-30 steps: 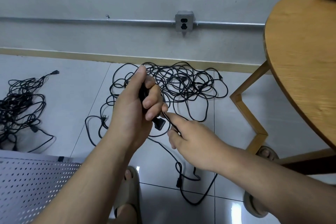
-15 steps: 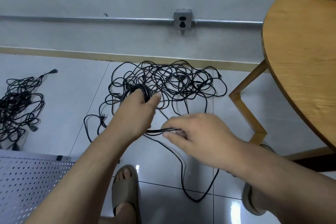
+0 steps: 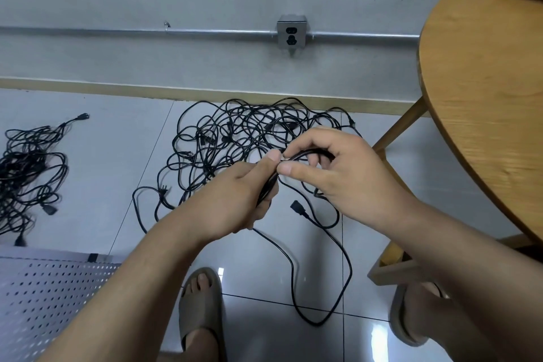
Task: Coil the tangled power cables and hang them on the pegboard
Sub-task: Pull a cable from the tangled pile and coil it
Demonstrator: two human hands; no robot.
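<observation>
Fingers (image 3: 289, 169) of right hand (image 3: 346, 173) pinched on black cable (image 3: 296, 154) near centre, thumb and forefinger together on a loop of it. Left hand (image 3: 235, 200) just at 8 o'clock of that, fist closed round several gathered strands of same cable, thumb tip touching the right forefinger. Below both hands, one connector end (image 3: 297, 205) dangling at 6 o'clock, and a long slack loop (image 3: 317, 322) trailing further down onto tiled floor (image 3: 264, 332). Behind the hands at 12 o'clock, large tangle of cables (image 3: 235, 132) spread on the floor against the skirting. Second tangle (image 3: 29, 167) well apart at 9 o'clock. Perforated pegboard (image 3: 44, 303) at 8 o'clock, low at the frame edge; lying flat or leaning, cannot tell. Sandalled feet (image 3: 202, 303) at 6 o'clock. Round wooden tabletop (image 3: 484, 97) at 2 o'clock. Wall socket (image 3: 291, 35) on a metal conduit at 12 o'clock, high on the wall.
</observation>
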